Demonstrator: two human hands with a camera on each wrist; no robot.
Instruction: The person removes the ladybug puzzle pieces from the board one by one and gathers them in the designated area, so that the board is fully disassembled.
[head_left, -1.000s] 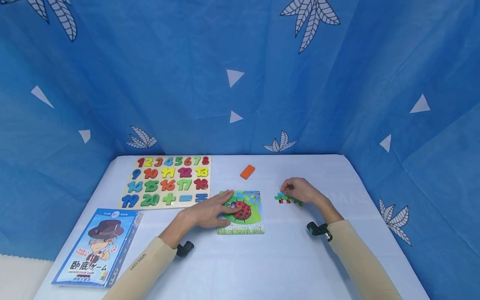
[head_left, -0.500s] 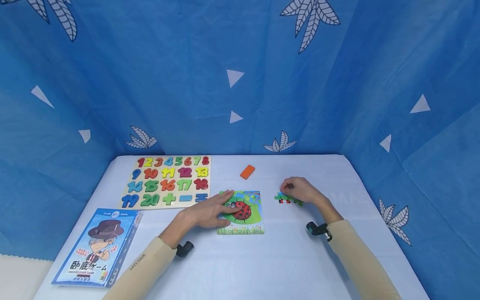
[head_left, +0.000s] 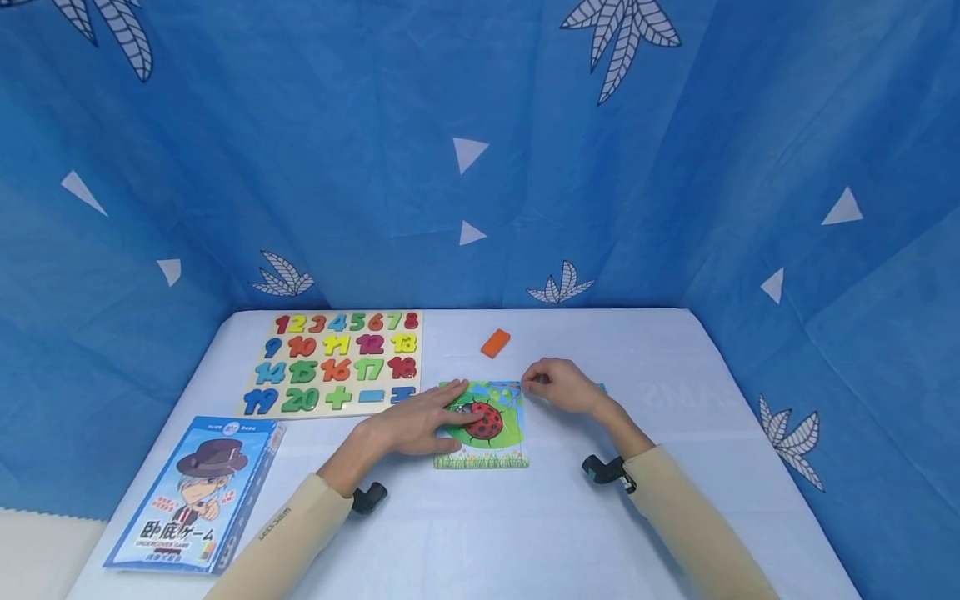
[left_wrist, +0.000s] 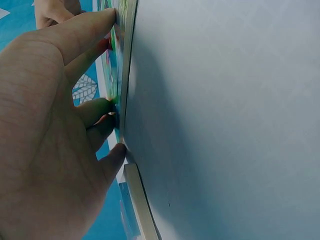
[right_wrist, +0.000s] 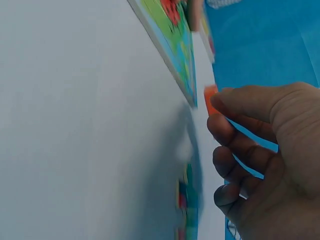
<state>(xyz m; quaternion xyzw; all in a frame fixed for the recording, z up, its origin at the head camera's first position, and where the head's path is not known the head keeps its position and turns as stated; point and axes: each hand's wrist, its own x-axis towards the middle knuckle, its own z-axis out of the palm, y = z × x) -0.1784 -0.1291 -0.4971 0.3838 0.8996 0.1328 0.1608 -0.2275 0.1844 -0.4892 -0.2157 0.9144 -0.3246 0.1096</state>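
Note:
A square ladybug jigsaw puzzle (head_left: 501, 454) lies flat at the middle of the table. My left hand (head_left: 423, 421) rests on its left part with spread, fairly straight fingers; the left wrist view has the fingertips (left_wrist: 111, 17) against its face and edge. At the puzzle's far right corner is my right hand (head_left: 562, 385), fingers loosely bent, and I see nothing held in it. Loose green and red jigsaw pieces (right_wrist: 187, 202) lie on the table right of the puzzle; in the head view my right hand mostly hides them.
An orange block (head_left: 495, 343) lies behind the puzzle. A wooden number board (head_left: 352, 358) is at the back left, and a blue game box (head_left: 198, 496) stands nearer on the left. A blue curtain (head_left: 480, 150) surrounds the table's back and sides.
My right hand has moved left from the loose jigsaw pieces to the puzzle's far right corner. The left hand stays in place on the puzzle.

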